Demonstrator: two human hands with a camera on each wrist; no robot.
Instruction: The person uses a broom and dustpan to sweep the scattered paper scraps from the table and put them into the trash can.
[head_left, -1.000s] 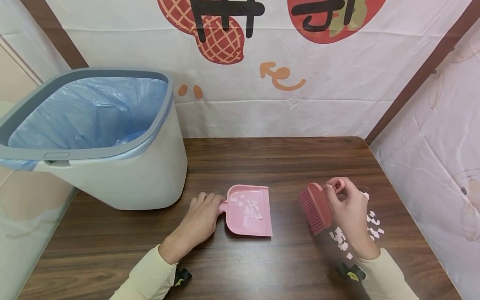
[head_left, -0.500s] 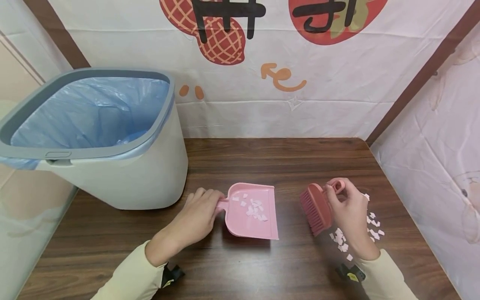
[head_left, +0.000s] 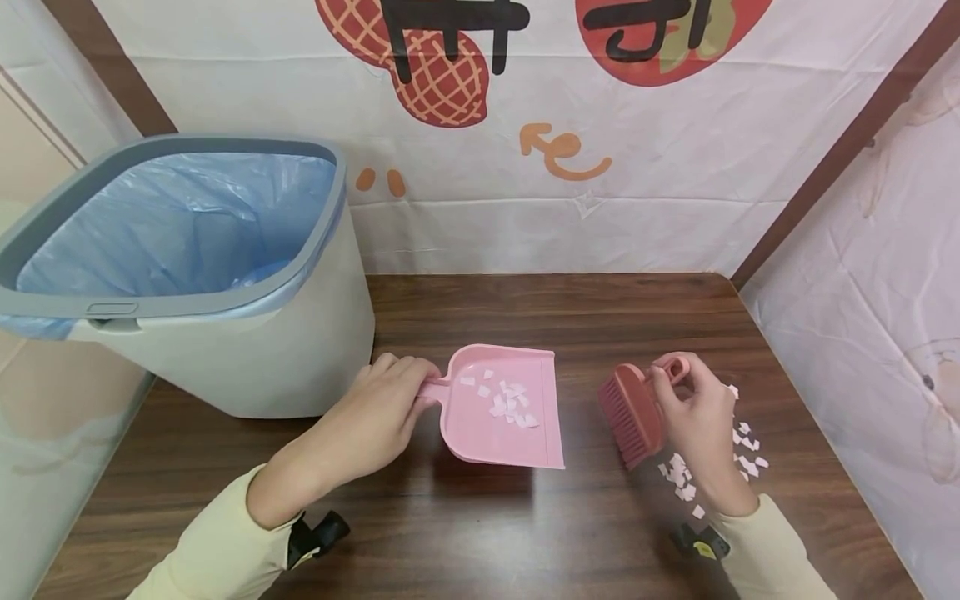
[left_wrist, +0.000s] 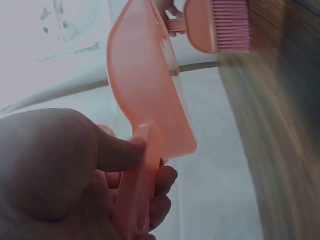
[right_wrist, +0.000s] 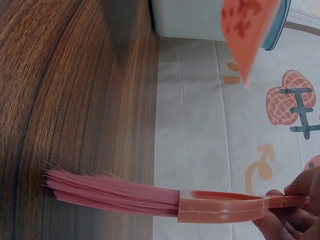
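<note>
The left hand (head_left: 378,417) had its fingers curled round the handle of a pink dustpan (head_left: 472,437), the thumb pressed along one face and the fingertips wrapped beneath. The pan extended to the right of those fingers, raised off the wooden surface (head_left: 480,542), with a shadow under it. White paper scraps (head_left: 511,402) lay loose in the pan, just past the fingers.

The right hand (head_left: 701,425) pinched the looped handle of a darker pink brush (head_left: 647,408) between thumb and fingers. Its bristles hung left of the fingers, facing the pan but apart from it; whether their tips touched the surface could not be told. More scraps, a near cluster (head_left: 678,477) and a far cluster (head_left: 746,450), lay either side of the right wrist. A white bin (head_left: 300,367) with a blue liner (head_left: 217,225) stood beyond the left fingers, to their left.
</note>
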